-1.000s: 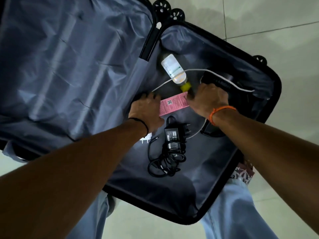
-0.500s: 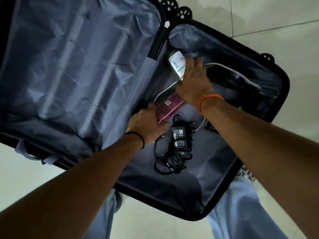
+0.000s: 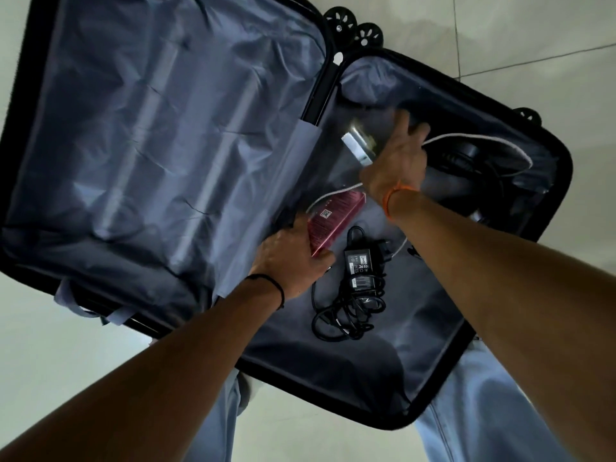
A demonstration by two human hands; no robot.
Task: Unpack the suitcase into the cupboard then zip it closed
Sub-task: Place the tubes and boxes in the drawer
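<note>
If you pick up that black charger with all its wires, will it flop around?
Probably. The black charger has a stiff, boxy brick, but its tangled cable looks floppy and would likely dangle. It may snag the white cord beside it.

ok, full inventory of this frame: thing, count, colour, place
suitcase: 1, black shell, grey lining, open flat on floor
wheels: 3 visible, black, far edge
pink box: 1, right half, held by left hand
bottle: 1, white label, blurred, under right hand
power adapter: 1, black, with coiled cable, right half centre
white cable: 1, looping across right half
dark item: black, far right, unclear
floor: pale tiles
left hand: grips pink box
right hand: on bottle, grip unclear
</note>
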